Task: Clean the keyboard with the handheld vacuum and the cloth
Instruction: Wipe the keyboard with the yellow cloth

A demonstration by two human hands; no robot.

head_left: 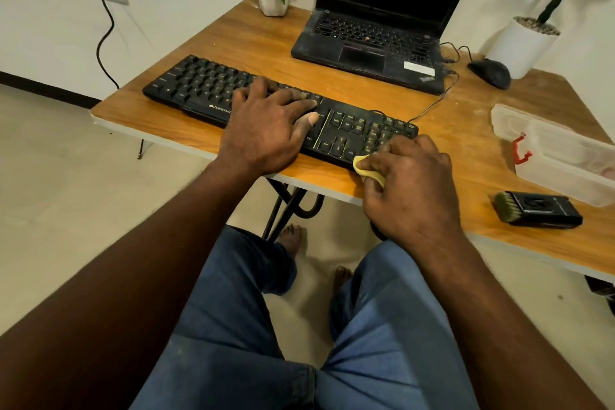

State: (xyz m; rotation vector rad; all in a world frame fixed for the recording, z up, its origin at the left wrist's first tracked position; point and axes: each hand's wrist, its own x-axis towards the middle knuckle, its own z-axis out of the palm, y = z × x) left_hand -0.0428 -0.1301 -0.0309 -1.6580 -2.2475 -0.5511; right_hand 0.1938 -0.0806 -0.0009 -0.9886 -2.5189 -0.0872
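Head view: keyboard lies along table front edge. Left hand rests flat on its middle keys, fingers spread. Right hand grips yellow cloth at keyboard's right end. Handheld vacuum sits near front-right edge.

We read "ZEBRONIC", cut short by the left hand, on the keyboard front edge, and "Ctrl" on one key.

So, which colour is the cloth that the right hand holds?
Yellow. The head view shows the cloth gripped in the right hand at the keyboard edge.
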